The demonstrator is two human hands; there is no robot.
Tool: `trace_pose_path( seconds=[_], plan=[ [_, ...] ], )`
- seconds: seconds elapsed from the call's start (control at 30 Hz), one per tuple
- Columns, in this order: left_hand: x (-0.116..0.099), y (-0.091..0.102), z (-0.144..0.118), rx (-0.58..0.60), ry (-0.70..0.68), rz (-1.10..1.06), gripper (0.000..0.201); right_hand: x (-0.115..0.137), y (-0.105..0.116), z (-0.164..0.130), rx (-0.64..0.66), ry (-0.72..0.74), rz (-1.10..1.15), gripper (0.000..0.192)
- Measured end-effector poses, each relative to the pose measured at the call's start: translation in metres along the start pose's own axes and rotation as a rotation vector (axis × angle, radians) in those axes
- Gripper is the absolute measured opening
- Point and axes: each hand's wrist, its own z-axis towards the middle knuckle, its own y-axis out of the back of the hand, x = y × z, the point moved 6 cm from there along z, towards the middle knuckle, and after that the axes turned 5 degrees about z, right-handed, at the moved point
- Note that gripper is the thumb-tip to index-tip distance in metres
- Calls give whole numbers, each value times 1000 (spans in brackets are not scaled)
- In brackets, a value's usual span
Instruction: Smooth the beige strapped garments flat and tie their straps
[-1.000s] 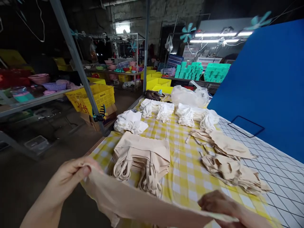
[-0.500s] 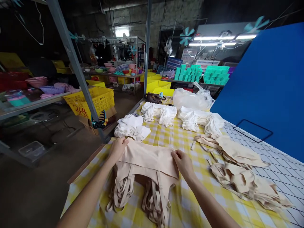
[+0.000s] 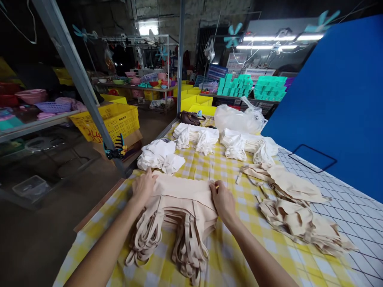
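Beige garment stack (image 3: 179, 199) on checked cloth (image 3: 236, 243), L hand (image 3: 144, 186) & R hand (image 3: 222, 199) flat, pressing top corners

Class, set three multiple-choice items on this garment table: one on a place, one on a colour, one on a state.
1. Where do both hands rest?
A. on the beige garment stack
B. on the plastic bag
C. on the yellow crate

2. What colour is the checked tablecloth?
A. red-white
B. yellow-white
C. green-white

3. How do the hands lie?
A. clenched
B. raised
C. flat, pressing down

Answers:
1 A: left hand and right hand lie on the beige garment stack.
2 B: the tablecloth shows yellow-white checks.
3 C: both palms lie flat on the fabric.
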Motion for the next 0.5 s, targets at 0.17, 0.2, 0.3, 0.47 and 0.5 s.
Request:
trace_pose_path(
  seconds=[0.17, 0.2, 0.3, 0.47, 0.5],
  plan=[
    [-6, 16, -9, -1, -10, 371, 35, -34, 14, -21, -18, 42, 71, 31],
    [-10, 24, -12, -29, -51, 412, 37, -48, 20, -25, -59, 53, 67, 31],
    [-27, 42, -28, -79, -165, 418, 40, -100, 53, -39, -311, 106, -28, 30],
    [-88, 49, -74, -169, -337, 98, 39, -168, 107, -45, -611, 93, -251, 38],
    [-106, 43, -86, -127, -389, -23, 36, -174, 112, -40, -580, 102, -270, 39]
  ],
)
